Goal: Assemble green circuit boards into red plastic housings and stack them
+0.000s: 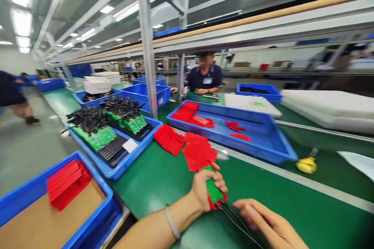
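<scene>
1. The left hand [206,186] was closed round a green board [214,190], thumb on one side and fingers wrapped over the other.
2. Red material [212,204] showed at the board's edges within the same grip. The green face was uncovered; how the red lay behind it could not be seen.
3. The right hand [265,220] stood just right of the left, fingers loosely bent and blurred. Contact with the dark cables [234,221] trailing from the board could not be determined.
4. Progress, as judged: this board and the red material had been brought together, but the board was not enclosed.
5. Apparently not begun: many green boards [95,137], black cables attached, in a blue tray [137,158] to the left and beyond the left hand. Loose red pieces [199,151] lay just beyond that hand on the green bench [292,198].
6. Well left of the left hand, red pieces [68,183] stood in a neat row inside a nearer blue tray [97,176]. Whether these were finished items could not be confirmed.
</scene>
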Tool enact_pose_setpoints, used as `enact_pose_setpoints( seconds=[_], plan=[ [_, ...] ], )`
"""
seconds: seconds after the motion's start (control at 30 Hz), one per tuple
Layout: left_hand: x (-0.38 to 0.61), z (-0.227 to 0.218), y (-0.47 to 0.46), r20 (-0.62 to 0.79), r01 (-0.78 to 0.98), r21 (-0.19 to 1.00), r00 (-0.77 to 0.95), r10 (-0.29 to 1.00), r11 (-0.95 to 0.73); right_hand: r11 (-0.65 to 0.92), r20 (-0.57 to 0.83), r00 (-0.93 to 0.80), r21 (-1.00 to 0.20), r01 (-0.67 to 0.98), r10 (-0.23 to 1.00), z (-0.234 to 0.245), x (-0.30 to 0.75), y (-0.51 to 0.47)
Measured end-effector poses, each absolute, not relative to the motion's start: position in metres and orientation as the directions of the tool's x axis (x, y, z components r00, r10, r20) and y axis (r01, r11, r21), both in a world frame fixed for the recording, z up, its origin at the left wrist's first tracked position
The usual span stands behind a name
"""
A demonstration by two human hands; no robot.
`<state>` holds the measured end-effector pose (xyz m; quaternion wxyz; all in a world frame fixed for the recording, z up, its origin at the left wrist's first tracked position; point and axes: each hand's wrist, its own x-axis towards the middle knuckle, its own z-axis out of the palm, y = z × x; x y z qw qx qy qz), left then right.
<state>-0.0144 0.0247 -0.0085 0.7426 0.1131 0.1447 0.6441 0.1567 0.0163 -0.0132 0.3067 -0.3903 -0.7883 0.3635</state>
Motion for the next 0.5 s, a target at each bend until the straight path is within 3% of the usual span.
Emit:
enact_pose_setpoints(
  seconds=[0.07, 0.17, 0.23, 0.3, 0.37, 0.43, 0.5],
  plan=[
    [-0.015, -0.009, 0.024, -0.069, -0.922, 0.376, 0.076, 0.995, 0.097, 0.560, 0.238, -0.608, -0.715, 0.419, 0.758, -0.007, 0.151, 0.009],
    [-0.011, -0.012, 0.022, -0.063, -0.918, 0.396, 0.011, 0.998, 0.035, 0.725, 0.382, -0.619, -0.425, 0.541, 0.686, -0.012, 0.137, -0.002],
    [-0.008, -0.014, 0.021, -0.062, -0.921, 0.390, -0.023, 0.998, 0.003, 0.736, 0.491, -0.580, -0.220, 0.640, 0.650, -0.023, 0.130, -0.008],
    [-0.006, -0.014, 0.020, -0.060, -0.924, 0.382, -0.044, 0.997, -0.017, 0.706, 0.544, -0.547, -0.124, 0.698, 0.636, -0.031, 0.125, -0.013],
    [-0.005, -0.014, 0.019, -0.036, -0.921, 0.388, -0.059, 0.998, -0.040, 0.682, 0.531, -0.509, -0.196, 0.704, 0.678, -0.033, 0.123, -0.016],
    [-0.004, -0.012, 0.017, 0.007, -0.916, 0.395, -0.073, 0.997, -0.070, 0.628, 0.444, -0.456, -0.421, 0.654, 0.772, -0.029, 0.122, -0.019],
    [-0.004, -0.009, 0.015, 0.031, -0.916, 0.394, -0.073, 0.997, -0.080, 0.480, 0.283, -0.410, -0.693, 0.538, 0.867, -0.022, 0.119, -0.022]
  ],
)
